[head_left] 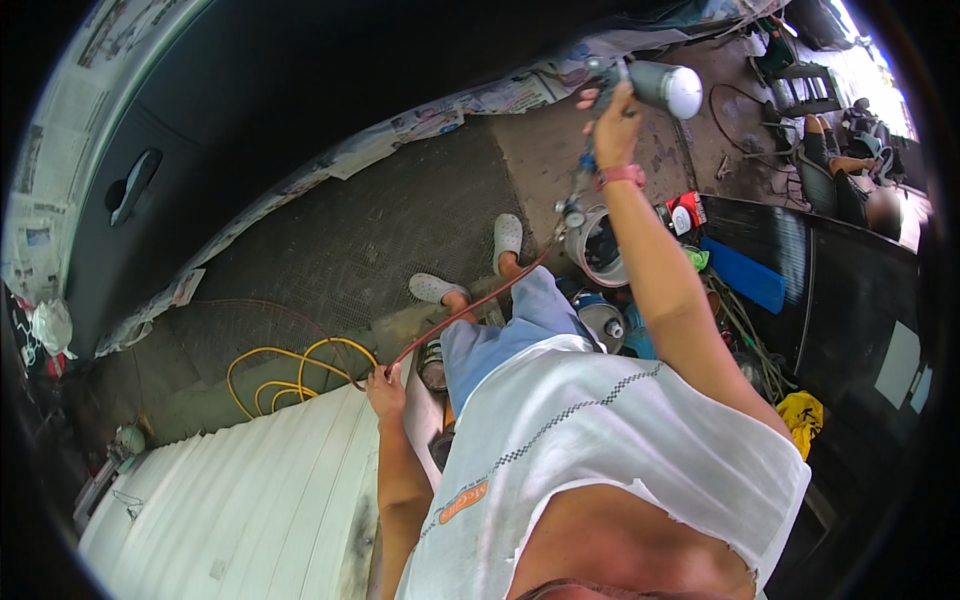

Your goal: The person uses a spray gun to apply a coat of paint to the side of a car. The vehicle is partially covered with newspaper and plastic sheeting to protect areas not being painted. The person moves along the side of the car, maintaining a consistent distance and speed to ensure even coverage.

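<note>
Grey spray gun with white-capped cup (655, 85) held up at arm's length, above the dark masked car body; right hand (612, 125) clenched round its grip. Red air hose (470, 310) runs down to left hand (385, 390), fingers closed on it. Spraying stage, apparently. Next move needs hose slack kept off the panel.

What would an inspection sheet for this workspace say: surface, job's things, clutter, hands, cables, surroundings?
Surface: concrete floor, rough and stained.
Job's things: spray gun with pale cup; dark car door edged with newspaper masking.
Clutter: bucket, cans and bottles by the feet.
Hands: right hand grips the gun; left hand holds the red hose.
Cables: yellow hose coiled on the floor.
Surroundings: white corrugated panel; another person seated far right.
</note>
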### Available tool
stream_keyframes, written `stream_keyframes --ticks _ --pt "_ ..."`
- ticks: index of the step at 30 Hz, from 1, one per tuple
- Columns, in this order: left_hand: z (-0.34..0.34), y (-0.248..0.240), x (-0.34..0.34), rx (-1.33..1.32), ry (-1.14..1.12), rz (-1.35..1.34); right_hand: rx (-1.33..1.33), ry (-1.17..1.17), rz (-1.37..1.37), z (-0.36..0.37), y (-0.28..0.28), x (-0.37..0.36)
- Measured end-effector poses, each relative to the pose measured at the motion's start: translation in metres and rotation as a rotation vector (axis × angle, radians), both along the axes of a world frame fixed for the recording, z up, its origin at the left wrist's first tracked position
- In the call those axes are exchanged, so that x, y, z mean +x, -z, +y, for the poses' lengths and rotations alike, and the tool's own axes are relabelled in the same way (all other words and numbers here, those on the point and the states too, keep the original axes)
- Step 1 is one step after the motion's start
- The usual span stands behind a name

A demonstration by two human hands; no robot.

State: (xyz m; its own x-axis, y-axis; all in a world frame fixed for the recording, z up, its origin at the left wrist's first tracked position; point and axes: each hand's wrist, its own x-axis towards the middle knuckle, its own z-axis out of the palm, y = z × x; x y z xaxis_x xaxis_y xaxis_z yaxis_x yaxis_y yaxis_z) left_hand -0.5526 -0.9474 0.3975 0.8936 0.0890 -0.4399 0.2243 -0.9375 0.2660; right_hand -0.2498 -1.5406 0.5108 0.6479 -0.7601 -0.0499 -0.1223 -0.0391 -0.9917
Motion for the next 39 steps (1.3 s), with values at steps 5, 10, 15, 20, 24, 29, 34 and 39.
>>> stream_keyframes --ticks 5,10,15,20,24,29,34,39 --pt "0.061 -0.011 -0.049 0.101 -0.033 -0.03 0.143 -0.292 -0.068 0.164 -0.003 -0.007" --pt "0.109 -0.034 -0.081 0.162 -0.092 -0.035 0.069 -0.564 -0.241 0.298 -0.003 0.01" --pt "0.131 -0.042 -0.106 0.218 -0.134 0.027 -0.12 -0.714 -0.25 0.395 -0.014 0.035" --pt "0.12 -0.037 -0.098 0.186 -0.114 0.067 0.114 -0.85 -0.141 0.399 -0.004 0.057" --pt "0.085 -0.016 -0.082 0.106 -0.072 0.073 -0.006 -0.709 -0.147 0.326 0.027 0.047" --pt "0.027 0.002 -0.035 0.032 0.018 0.093 0.117 -0.487 -0.061 0.19 0.038 0.016" --pt "-0.022 0.009 0.015 -0.017 0.125 0.075 0.182 -0.218 -0.004 0.052 0.064 0.001" --pt "-0.047 0.011 0.039 -0.023 0.087 0.062 0.045 0.0 0.012 -0.046 0.072 0.012"
